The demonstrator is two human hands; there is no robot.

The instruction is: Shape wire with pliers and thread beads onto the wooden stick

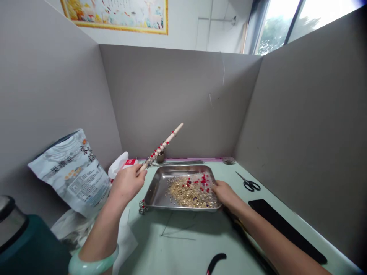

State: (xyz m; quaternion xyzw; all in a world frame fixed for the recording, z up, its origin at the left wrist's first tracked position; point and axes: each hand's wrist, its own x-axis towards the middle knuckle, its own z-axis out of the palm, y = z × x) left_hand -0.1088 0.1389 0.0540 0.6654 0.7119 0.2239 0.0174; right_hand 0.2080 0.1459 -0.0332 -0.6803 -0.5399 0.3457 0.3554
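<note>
My left hand (128,183) is closed around the lower end of a pale wooden stick (164,145), which tilts up to the right. Red beads and silvery beadwork are strung along the stick's lower half. My right hand (225,194) grips the right edge of a shallow metal tray (156,191); its fingertips are partly hidden at the rim. Inside lies a spread of small gold and clear beads (186,193), with red beads (204,181) at the right side. A small silvery beaded piece (142,206) touches the tray's front left corner.
Black-handled scissors (250,185) and a long black slab (286,231) lie at right. A standing printed bag (76,172), a tissue pack (126,163) and a dark green bottle (33,240) occupy the left. Thin wires (177,237) lie in front. Grey partitions (177,99) enclose the table.
</note>
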